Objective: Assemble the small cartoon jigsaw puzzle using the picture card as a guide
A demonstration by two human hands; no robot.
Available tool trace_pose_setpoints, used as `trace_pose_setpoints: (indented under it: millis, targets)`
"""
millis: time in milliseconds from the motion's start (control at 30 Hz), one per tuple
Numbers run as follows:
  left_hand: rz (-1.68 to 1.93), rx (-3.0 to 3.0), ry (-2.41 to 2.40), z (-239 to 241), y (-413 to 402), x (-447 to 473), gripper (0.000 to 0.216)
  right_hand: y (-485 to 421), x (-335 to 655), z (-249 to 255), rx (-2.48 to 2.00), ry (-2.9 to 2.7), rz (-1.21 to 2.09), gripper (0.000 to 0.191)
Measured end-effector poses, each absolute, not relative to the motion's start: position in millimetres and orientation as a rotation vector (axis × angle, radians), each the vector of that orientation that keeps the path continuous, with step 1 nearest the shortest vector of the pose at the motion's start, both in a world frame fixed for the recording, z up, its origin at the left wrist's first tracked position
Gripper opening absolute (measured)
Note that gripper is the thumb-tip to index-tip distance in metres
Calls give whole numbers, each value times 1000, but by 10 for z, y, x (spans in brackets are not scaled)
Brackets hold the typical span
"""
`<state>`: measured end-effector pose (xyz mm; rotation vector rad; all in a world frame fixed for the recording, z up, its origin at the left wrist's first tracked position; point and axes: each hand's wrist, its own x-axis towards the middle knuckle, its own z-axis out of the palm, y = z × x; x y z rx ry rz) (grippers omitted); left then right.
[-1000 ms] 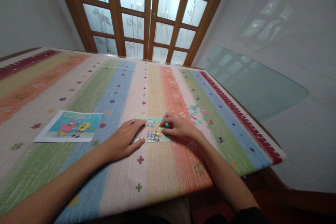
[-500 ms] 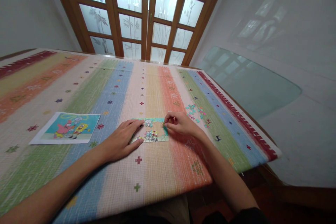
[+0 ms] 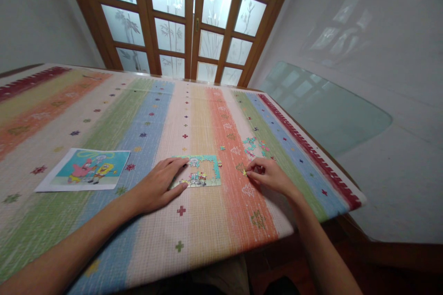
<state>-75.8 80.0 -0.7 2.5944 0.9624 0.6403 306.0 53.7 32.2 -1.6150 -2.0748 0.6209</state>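
Note:
A partly assembled jigsaw puzzle (image 3: pixel 212 182) lies on the striped cloth, with a gap in its middle where a tan base shows. My left hand (image 3: pixel 159 185) rests over the puzzle's left side, fingers stretched and thumb apart. To the right of the puzzle, my right hand (image 3: pixel 272 177) pinches a small yellow puzzle piece (image 3: pixel 244 173) between thumb and fingertips, low over the orange stripe. One loose multicoloured piece (image 3: pixel 219 163) lies by the puzzle's right edge, and a teal piece (image 3: pixel 222 148) sits just beyond its upper right corner.
Several loose teal and pink pieces (image 3: pixel 249 144) are scattered beyond my right hand. A printed cartoon picture (image 3: pixel 92 170) lies at the left. The tablecloth (image 3: pixel 204 221) covers the table, whose front edge is near me. A white wall (image 3: pixel 398 170) stands on the right.
My right hand has moved right, from the puzzle's right edge to the orange stripe, with a yellow piece in its fingertips. The loose pieces beside the puzzle are now uncovered. My left hand stays put.

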Motion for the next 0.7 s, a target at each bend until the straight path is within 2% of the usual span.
trace_pose_setpoints:
  millis: [133, 300, 433, 700]
  targets:
    - [636, 2561, 973, 3, 802, -763, 52, 546, 3239, 373, -1683, -1986, 481, 23]
    - [630, 2547, 990, 6, 807, -762, 52, 682, 3607, 381, -1835, -1776, 227, 23]
    - [648, 2548, 979, 8, 809, -755, 52, 827, 3758, 343, -1930, -1727, 179, 29]
    - [647, 2524, 995, 12, 813, -754, 53, 972, 3864, 365, -2020, -1757, 111, 22]
